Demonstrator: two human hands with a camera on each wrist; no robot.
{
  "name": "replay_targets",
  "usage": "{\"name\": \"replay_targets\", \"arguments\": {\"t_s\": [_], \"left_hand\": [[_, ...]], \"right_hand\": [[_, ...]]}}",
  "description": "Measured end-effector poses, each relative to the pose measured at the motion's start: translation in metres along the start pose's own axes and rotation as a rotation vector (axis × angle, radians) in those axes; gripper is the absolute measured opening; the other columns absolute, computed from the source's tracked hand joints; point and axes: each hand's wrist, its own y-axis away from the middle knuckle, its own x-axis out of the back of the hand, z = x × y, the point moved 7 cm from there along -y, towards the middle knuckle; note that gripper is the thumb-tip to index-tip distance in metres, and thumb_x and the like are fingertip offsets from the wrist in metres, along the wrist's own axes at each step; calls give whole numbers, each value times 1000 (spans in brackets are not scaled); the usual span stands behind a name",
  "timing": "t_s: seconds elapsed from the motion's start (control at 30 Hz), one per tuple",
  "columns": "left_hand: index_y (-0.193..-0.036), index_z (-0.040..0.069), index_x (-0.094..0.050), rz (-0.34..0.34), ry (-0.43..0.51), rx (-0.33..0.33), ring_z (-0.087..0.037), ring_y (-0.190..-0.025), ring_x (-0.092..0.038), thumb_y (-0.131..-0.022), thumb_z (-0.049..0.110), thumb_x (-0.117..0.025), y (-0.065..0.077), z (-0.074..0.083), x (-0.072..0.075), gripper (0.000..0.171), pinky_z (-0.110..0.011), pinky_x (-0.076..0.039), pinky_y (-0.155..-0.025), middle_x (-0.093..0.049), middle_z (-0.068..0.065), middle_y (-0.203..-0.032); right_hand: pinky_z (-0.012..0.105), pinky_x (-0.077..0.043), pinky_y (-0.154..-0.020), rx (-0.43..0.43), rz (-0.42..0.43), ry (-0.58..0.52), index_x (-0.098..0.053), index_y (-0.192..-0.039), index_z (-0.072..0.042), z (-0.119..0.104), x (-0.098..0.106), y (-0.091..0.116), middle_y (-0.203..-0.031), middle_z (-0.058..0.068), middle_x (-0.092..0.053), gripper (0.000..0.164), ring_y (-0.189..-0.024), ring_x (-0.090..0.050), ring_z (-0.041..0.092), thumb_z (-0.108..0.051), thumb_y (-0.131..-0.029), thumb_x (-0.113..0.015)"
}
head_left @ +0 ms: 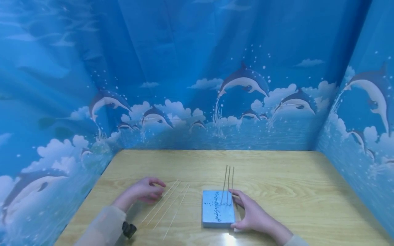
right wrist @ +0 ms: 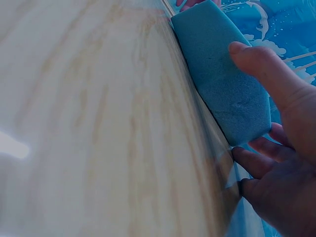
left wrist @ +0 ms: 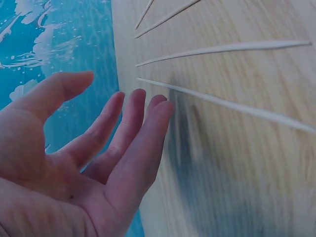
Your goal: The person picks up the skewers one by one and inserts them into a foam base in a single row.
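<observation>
A light-blue foam block (head_left: 210,212) rests on the table, its top dotted with many small dark holes. Three thin wooden sticks (head_left: 228,184) stand up from it near its right side, leaning slightly. My right hand (head_left: 252,212) holds the block by its right side. In the right wrist view its thumb presses one face of the block (right wrist: 222,74), with the fingers around the lower edge. My left hand (head_left: 149,191), fingers loosely bent and holding nothing, hovers beside several pale thin sticks (head_left: 176,212) lying on the table. The left wrist view shows these sticks (left wrist: 222,49) just past the fingertips.
The wood-grain table (head_left: 292,191) ends at a blue curtain (head_left: 172,61) printed with dolphins and clouds, which hangs at the back and both sides. A small black object (head_left: 129,229) shows at the left wrist. Light glares off the table's near edge.
</observation>
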Motion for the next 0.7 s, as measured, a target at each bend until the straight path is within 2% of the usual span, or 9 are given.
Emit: {"name": "replay_targets", "arguments": {"t_s": [0.23,0.53,0.7], "left_hand": [[-124,-3,-59,11,-21,16,-25,-89,-68,-90,16,-67,-3,-6,-4,39,-42,-63,-76,-69,-17,-104],[-119,0,-62,57,-8,80,-26,-91,-67,-86,10,-70,-5,-13,-8,35,-41,-63,-77,-68,-16,-105],[-115,3,-64,90,-33,101,-25,-85,-64,-82,8,-71,-9,-13,-9,35,-38,-62,-72,-65,-13,-99]], "right_hand": [[60,-28,-114,-16,0,3,-30,-152,-4,0,0,-1,-153,25,-38,116,-134,-49,40,-30,-57,-92],[59,-29,-114,-15,-1,-10,-30,-151,-6,1,-2,-1,-153,24,-38,115,-135,-49,39,-29,-57,-92],[58,-30,-114,-9,3,0,-30,-151,-6,1,-1,-1,-153,24,-39,114,-134,-49,38,-28,-58,-92]]}}
